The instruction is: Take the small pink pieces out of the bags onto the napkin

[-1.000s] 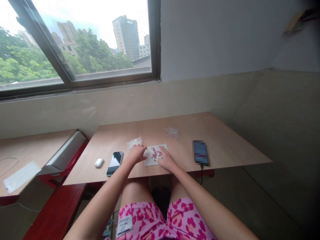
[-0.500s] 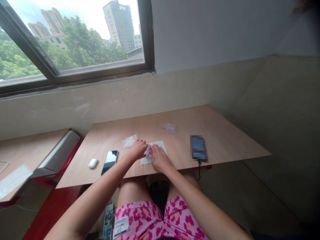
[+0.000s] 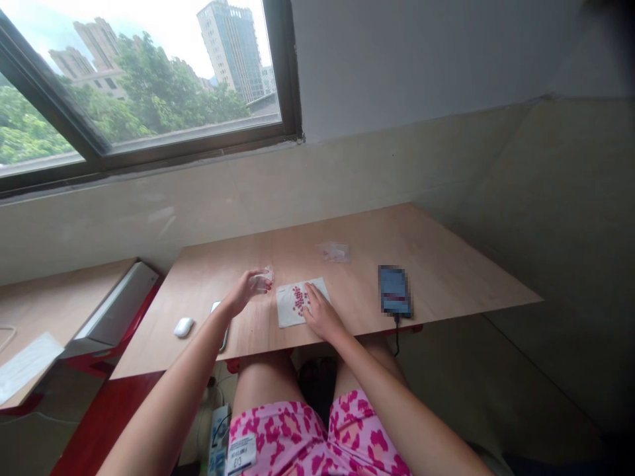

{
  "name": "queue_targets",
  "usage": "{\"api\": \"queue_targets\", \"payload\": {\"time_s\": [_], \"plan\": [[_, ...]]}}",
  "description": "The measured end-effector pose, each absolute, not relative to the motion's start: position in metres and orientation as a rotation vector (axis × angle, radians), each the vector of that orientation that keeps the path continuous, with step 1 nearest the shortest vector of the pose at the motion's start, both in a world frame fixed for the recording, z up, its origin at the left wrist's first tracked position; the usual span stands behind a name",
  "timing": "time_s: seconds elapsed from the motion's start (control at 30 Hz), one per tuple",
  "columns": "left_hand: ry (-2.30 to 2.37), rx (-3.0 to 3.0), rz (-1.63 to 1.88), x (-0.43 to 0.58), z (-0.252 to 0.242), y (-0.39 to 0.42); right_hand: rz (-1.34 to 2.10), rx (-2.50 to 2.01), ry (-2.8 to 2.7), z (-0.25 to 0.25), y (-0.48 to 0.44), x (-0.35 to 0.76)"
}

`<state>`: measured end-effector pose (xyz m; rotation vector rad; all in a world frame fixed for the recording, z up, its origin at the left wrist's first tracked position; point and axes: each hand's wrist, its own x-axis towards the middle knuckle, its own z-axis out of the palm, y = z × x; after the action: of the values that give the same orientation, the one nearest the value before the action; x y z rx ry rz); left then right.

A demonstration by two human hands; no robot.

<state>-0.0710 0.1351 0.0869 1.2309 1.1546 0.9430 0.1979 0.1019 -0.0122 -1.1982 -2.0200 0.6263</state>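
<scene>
A white sheet (image 3: 288,309) lies near the front edge of the wooden table (image 3: 446,277), with a cluster of several small pink-red beads (image 3: 298,299) on it. My right hand (image 3: 320,314) rests on the sheet's right side, fingers stretched toward the beads. My left hand (image 3: 247,289) is raised a little above the table to the left of the sheet, fingers closed on a small clear plastic bag (image 3: 262,279).
A second small clear bag (image 3: 335,251) lies farther back. A phone (image 3: 395,291) with a cable sits to the right. A white earbud case (image 3: 183,326) and a dark phone, mostly hidden by my left arm, lie to the left. A lower table (image 3: 59,297) stands at left.
My left hand has left the beads, moved left and lifted the clear plastic bag off the table. My right hand has stayed on the sheet beside the beads.
</scene>
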Motion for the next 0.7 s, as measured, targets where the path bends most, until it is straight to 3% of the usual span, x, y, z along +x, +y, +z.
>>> {"api": "queue_targets", "payload": {"time_s": [0.27, 0.47, 0.7], "plan": [[1.809, 1.891, 0.989, -0.093, 0.063, 0.167, 0.583, -1.172, -2.032, -0.009, 0.100, 0.199], [1.947, 2.166, 0.560, -0.071, 0.007, 0.159, 0.600, -1.163, -2.015, -0.009, 0.098, 0.200], [2.011, 2.261, 0.489, -0.063, -0.010, 0.148, 0.744, -1.188, -1.626, -0.011, 0.128, 0.207]]}}
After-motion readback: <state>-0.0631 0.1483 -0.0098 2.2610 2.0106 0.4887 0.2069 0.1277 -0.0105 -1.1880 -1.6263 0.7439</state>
